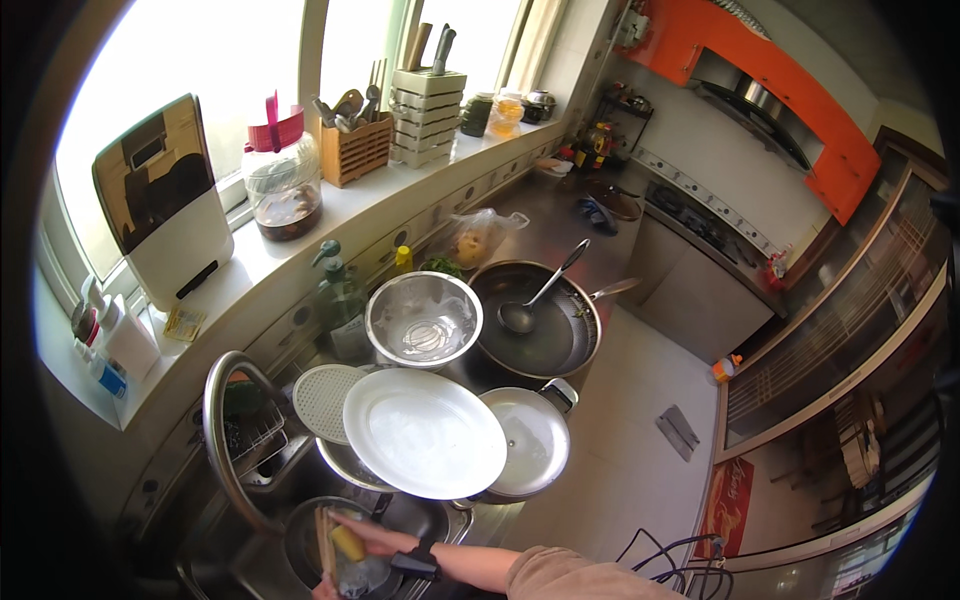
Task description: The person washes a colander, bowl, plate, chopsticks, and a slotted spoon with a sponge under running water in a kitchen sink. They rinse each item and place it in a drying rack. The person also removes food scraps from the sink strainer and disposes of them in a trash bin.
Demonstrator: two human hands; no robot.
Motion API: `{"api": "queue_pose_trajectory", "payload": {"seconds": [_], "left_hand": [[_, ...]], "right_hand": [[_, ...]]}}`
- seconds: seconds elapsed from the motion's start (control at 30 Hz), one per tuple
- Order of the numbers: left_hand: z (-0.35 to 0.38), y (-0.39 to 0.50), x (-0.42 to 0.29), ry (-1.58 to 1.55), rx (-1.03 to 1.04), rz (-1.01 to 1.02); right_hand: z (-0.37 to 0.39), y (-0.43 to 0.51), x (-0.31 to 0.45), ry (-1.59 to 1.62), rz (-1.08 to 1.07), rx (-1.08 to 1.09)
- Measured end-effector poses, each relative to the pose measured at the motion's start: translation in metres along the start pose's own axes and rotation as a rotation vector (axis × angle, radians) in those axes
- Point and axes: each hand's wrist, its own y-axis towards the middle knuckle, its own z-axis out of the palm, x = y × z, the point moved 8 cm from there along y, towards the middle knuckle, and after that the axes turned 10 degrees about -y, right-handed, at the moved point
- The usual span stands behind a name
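Note:
Over a dark pan [300, 551] in the sink, my right hand [369, 534] holds a yellow sponge [348, 543] against a bundle of wooden chopsticks [325, 536]. At the lower end of the chopsticks, my left hand [325, 589] grips them; only part of it shows at the bottom edge. Sudsy water [360, 577] lies beneath. A white oval plate [425, 433] rests on top of other dishes just beyond the pan, partly over a perforated steamer plate [324, 403] and a round metal pot [536, 442].
A curved metal faucet [217, 420] arches at the left of the sink. Beyond the plate stand a steel bowl [424, 319] and a wok [555, 337] with a ladle [517, 317] in it. A green pump bottle [335, 292] stands by the tiled wall.

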Motion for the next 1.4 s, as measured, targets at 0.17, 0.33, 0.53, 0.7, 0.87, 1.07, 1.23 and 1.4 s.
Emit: {"api": "queue_pose_trajectory", "payload": {"seconds": [0.17,0.33,0.53,0.7,0.87,1.07,1.23,1.4], "left_hand": [[0.029,0.002,-0.022,-0.106,-0.071,0.312],[0.017,-0.039,-0.032,-0.09,0.101,-0.01],[0.008,-0.045,-0.031,-0.273,0.105,-0.128],[-0.002,-0.054,-0.044,-0.414,0.199,-0.146],[0.009,-0.067,-0.126,-0.618,0.386,-0.084],[0.09,-0.036,-0.236,-0.741,0.692,-0.002],[0.129,-0.02,-0.271,-0.796,0.656,0.024],[0.15,-0.029,-0.277,-0.652,0.736,-0.01]], "right_hand": [[0.005,0.0,-0.02,-0.303,0.05,-0.299],[-0.021,0.001,0.025,-0.001,-0.066,-0.388],[-0.005,-0.004,0.006,-0.133,-0.168,-0.392],[-0.071,0.013,0.028,0.159,-0.306,-0.63],[-0.087,-0.008,0.016,-0.085,-0.074,-0.428],[-0.045,-0.046,-0.001,-0.137,-0.086,-0.071],[-0.056,-0.063,0.012,-0.122,-0.128,-0.002],[-0.06,-0.067,0.013,-0.117,-0.123,0.014]]}}
